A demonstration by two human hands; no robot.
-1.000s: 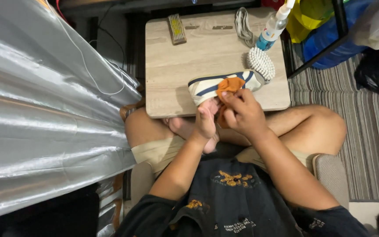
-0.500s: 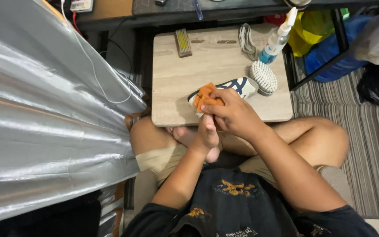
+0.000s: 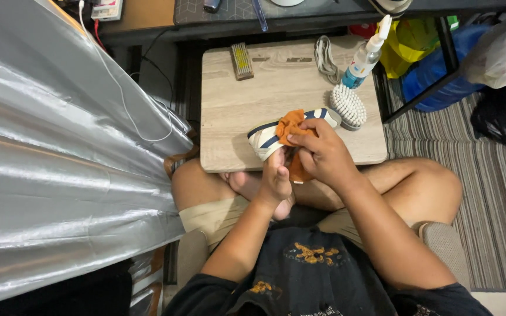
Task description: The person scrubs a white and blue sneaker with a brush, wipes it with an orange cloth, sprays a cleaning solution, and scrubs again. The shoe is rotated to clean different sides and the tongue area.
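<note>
Low wooden table [image 3: 247, 111] stands before a seated, cross-legged person. Right hand [image 3: 320, 155] pinches an orange cloth [image 3: 291, 124] against a white, navy-striped shoe [image 3: 265, 137]. Left hand [image 3: 276, 178] grips the shoe from beneath, fingers closed. Just beyond the right fingers lies a white brush [image 3: 348, 105], with a spray bottle [image 3: 365, 55] farther off.
</note>
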